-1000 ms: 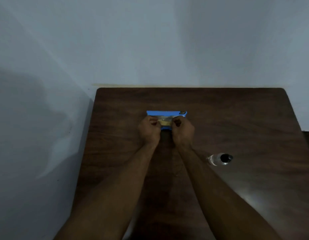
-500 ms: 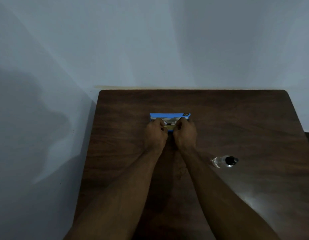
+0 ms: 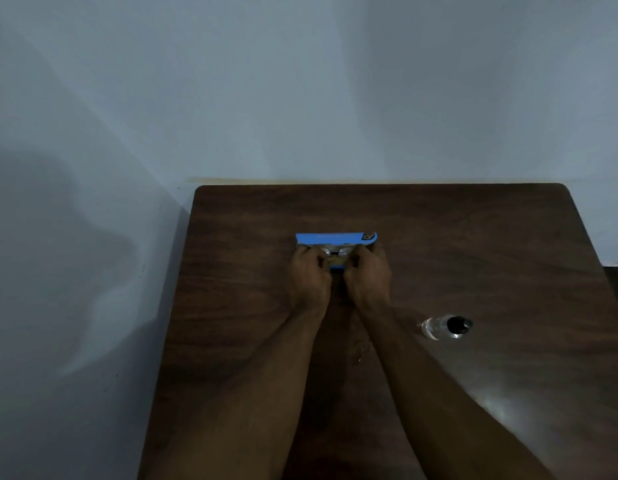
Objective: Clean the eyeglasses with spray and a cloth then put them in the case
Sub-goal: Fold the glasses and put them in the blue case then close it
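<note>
Head view: two hands (image 3: 338, 277), one case (image 3: 336, 238).

The dark brown wooden counter (image 3: 456, 237) shows wavy grain and looks smooth, with a soft shine near its right side. The bright blue case (image 3: 335, 239) looks like smooth, matt plastic. The small clear spray bottle (image 3: 435, 328) is see-through and glossy, and its black cap (image 3: 457, 324) looks like shiny plastic. The pale grey wall (image 3: 300, 88) is flat and matt.
</note>
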`<state>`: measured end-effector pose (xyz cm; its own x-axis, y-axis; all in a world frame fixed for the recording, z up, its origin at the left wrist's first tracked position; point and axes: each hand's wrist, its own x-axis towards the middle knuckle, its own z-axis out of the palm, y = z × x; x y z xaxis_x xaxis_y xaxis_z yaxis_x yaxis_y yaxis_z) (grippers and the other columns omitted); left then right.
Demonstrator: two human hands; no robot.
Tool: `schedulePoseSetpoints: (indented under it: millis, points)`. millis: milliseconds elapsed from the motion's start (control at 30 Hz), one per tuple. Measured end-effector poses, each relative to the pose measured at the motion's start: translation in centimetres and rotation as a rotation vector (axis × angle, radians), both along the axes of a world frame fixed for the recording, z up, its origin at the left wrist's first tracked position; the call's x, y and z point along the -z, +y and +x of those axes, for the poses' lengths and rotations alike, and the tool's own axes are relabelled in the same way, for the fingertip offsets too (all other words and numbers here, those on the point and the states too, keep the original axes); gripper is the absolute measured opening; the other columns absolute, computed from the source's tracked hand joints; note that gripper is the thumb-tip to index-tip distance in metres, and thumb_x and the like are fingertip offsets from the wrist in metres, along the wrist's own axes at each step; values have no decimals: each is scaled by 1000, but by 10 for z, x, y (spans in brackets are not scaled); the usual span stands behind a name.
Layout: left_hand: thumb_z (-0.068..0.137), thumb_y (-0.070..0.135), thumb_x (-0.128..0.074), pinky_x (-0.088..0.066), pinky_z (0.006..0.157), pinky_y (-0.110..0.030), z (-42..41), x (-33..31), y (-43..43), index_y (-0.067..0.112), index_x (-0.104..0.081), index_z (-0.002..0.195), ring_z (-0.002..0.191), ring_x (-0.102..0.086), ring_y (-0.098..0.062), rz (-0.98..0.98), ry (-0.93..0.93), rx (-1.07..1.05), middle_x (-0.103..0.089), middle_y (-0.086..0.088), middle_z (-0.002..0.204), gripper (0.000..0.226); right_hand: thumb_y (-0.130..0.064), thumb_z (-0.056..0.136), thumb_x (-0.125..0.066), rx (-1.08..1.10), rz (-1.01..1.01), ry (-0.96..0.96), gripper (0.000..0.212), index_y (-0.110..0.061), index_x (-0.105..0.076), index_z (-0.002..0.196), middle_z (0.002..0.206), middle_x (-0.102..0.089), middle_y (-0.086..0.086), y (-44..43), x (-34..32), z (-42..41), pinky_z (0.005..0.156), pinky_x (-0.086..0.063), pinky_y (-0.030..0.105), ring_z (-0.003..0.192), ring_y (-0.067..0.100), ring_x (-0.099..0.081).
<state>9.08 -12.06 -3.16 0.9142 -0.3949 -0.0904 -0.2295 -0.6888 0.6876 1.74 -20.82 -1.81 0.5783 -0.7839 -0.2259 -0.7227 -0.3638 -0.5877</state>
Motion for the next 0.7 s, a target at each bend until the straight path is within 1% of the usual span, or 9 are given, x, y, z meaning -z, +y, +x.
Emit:
schedulePoseSetpoints:
  millis: [67,200,300,333,367,467,567,633,700]
  points:
    - [96,12,-69,-52,91,-27,-2,0,1,9,-75,106,106,-66,-18,-29,-28,21,-70,-3,116,12,-13,100,-65,-12,-25,-47,13,-7,-72,109,145,-50,10,2,3,-6,88,-51,29,109,20,-62]
    - [93,9,-71,-57,93,-34,-3,6,12,10,-76,106,105,-67,-15,-65,-114,72,-71,-2,113,14,-10,98,-64,15,-78,-231,16,-6,-71,112,129,-53,10,5,10,-21,82,-59,41,97,19,-62]
    - [93,12,-70,-58,86,-33,-10,4,22,17,-74,103,96,-64,-8,-179,-157,-37,-69,3,106,11,-14,101,-64,235,-65,-332,18,-10,-68,117,131,-52,8,2,4,-26,79,-48,18,97,9,-54]
    - [95,15,-70,-58,82,-33,-12,0,25,19,-71,102,90,-62,-5,-224,-125,-137,-68,5,103,8,-19,103,-62,325,-40,-379,20,-12,-65,121,133,-52,7,0,2,-25,80,-44,12,102,10,-54]
    - [96,21,-70,-58,81,-34,-10,-5,26,20,-69,106,89,-60,-4,-267,-67,-261,-67,5,103,10,-25,104,-60,402,-6,-417,23,-14,-62,124,134,-51,6,-3,0,-24,85,-45,15,107,13,-56]
    - [95,52,-68,-56,89,-38,15,-7,22,19,-63,124,101,-63,-12,-319,193,-523,-66,2,116,45,-46,107,-51,477,133,-404,36,-16,-63,123,131,-59,8,-19,6,-14,100,-50,41,119,25,-59]
    - [84,78,-64,-64,72,-44,43,-10,14,23,-65,124,95,-70,-17,-296,497,-493,-71,2,109,68,-68,104,-41,460,306,-370,42,-34,-62,91,108,-68,1,-32,8,-4,91,-60,54,104,25,-69]
    - [88,73,-65,-60,60,-36,52,-16,12,21,-69,121,94,-70,-20,-257,635,-409,-73,-2,107,62,-73,101,-41,416,313,-335,46,-35,-60,84,93,-67,-4,-36,9,-1,81,-63,56,94,25,-71]
    - [91,64,-68,-57,56,-33,53,-16,15,18,-70,125,98,-70,-21,-239,667,-320,-73,-5,113,57,-69,101,-49,385,329,-319,44,-29,-65,90,91,-66,-7,-38,9,1,82,-63,56,95,26,-72]
